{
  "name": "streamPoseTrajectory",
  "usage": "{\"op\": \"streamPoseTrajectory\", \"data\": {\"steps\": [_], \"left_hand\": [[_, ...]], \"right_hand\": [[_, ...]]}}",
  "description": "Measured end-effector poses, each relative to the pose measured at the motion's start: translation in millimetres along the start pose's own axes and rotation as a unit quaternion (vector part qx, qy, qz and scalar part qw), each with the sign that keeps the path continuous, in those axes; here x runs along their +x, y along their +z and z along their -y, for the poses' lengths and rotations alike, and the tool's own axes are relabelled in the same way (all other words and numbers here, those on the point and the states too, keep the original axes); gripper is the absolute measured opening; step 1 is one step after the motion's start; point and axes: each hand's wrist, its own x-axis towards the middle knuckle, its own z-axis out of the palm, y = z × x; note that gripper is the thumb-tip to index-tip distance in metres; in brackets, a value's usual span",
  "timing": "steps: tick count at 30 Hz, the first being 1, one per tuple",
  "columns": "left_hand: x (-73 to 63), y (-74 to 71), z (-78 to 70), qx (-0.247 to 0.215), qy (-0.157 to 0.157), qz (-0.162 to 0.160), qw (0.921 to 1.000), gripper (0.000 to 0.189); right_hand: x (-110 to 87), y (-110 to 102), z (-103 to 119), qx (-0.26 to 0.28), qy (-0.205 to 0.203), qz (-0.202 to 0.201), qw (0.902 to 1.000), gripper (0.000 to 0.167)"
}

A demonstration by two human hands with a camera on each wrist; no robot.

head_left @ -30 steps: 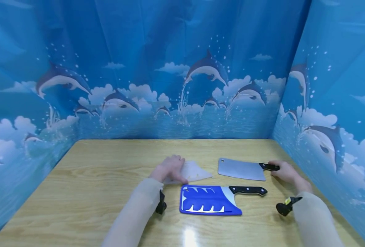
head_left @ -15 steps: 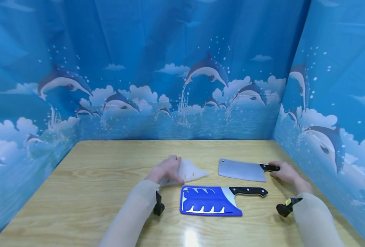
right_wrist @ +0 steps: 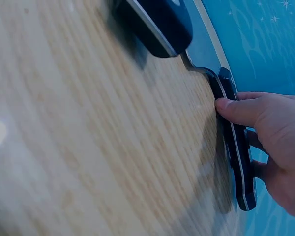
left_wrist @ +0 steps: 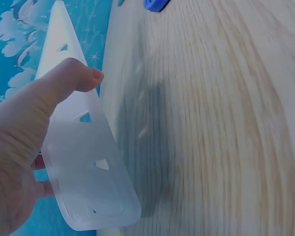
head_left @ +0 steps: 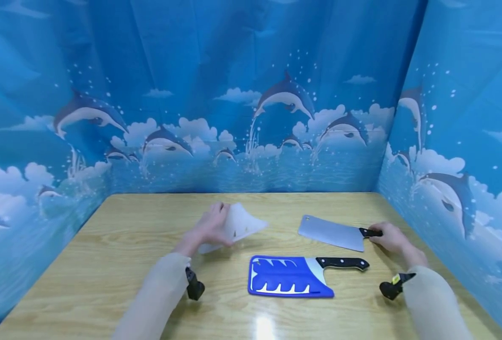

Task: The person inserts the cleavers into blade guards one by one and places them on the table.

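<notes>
My left hand (head_left: 212, 226) holds a translucent white cleaver blade cover (head_left: 243, 221) with small triangular cutouts, tilted up over the table. In the left wrist view the thumb lies across the near face of the cover (left_wrist: 91, 147), fingers behind it. At the right, my right hand (head_left: 390, 237) pinches the black handle (right_wrist: 241, 167) of a bare cleaver (head_left: 331, 232), thumb on one side and fingers on the other. Its grey blade points left, with a small hole in the far corner. Nearer me lies a second cleaver in a blue cover (head_left: 280, 278), apart from both hands.
The wooden table (head_left: 119, 264) carries all these things. Blue dolphin-print curtain (head_left: 234, 94) stands along the back edge and right side. In the right wrist view, the second cleaver's black handle (right_wrist: 160, 24) shows close to the camera.
My left hand has moved left and tilted the white cover up off the table. The bare cleaver has turned slightly in my right hand, which has barely moved.
</notes>
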Motion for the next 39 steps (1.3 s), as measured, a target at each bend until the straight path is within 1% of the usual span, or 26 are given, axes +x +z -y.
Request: {"op": "streamPoseTrajectory", "data": {"steps": [3, 6, 8, 11, 14, 16, 20, 24, 26, 28, 32, 36, 39], "left_hand": [[-8.6, -4.5, 6.3, -0.004, 0.017, -0.021, 0.9996, 0.112], [-17.3, -9.3, 11.4, -0.001, 0.027, -0.031, 0.9991, 0.111], [-22.4, -12.2, 14.2, 0.006, 0.035, -0.034, 0.9988, 0.110], [-29.1, -15.5, 17.6, 0.020, 0.044, -0.033, 0.9983, 0.110], [-34.7, -17.9, 19.3, 0.028, 0.047, -0.027, 0.9981, 0.111], [-38.3, -19.3, 20.0, 0.029, 0.046, -0.025, 0.9982, 0.112], [-44.9, -21.6, 21.6, 0.040, 0.046, -0.027, 0.9978, 0.113], [-51.3, -24.3, 22.3, 0.054, 0.049, -0.025, 0.9970, 0.114], [-54.9, -26.5, 22.1, 0.064, 0.053, -0.020, 0.9964, 0.115], [-57.9, -28.1, 21.8, 0.079, 0.059, -0.017, 0.9949, 0.115], [-62.4, -29.5, 20.2, 0.112, 0.077, -0.021, 0.9905, 0.114], [-65.2, -27.7, 20.6, 0.140, 0.098, -0.035, 0.9847, 0.114], [-65.9, -26.0, 21.3, 0.161, 0.114, -0.042, 0.9795, 0.113]], "right_hand": [[-2.0, -0.4, 0.6, -0.010, -0.016, 0.002, 0.9998, 0.033], [-4.4, -3.8, 3.5, 0.001, -0.017, 0.007, 0.9998, 0.034], [-5.9, -6.7, 6.1, 0.014, -0.016, 0.011, 0.9997, 0.035], [-7.5, -9.7, 10.2, 0.030, -0.016, 0.014, 0.9993, 0.030], [-8.4, -9.6, 13.4, 0.042, -0.032, 0.015, 0.9985, 0.025], [-8.5, -8.6, 15.2, 0.049, -0.039, 0.009, 0.9980, 0.023], [-7.6, -7.9, 18.4, 0.055, -0.048, -0.003, 0.9973, 0.030], [-8.2, -11.2, 24.8, 0.100, -0.036, 0.013, 0.9943, 0.039], [-9.3, -14.0, 30.2, 0.125, -0.025, 0.021, 0.9916, 0.042], [-11.3, -17.1, 36.1, 0.136, -0.018, 0.026, 0.9903, 0.043], [-15.0, -20.2, 46.6, 0.125, -0.003, 0.016, 0.9921, 0.049], [-18.7, -20.0, 57.6, 0.127, -0.013, -0.002, 0.9918, 0.051], [-21.9, -18.9, 66.9, 0.131, -0.030, -0.008, 0.9909, 0.049]]}}
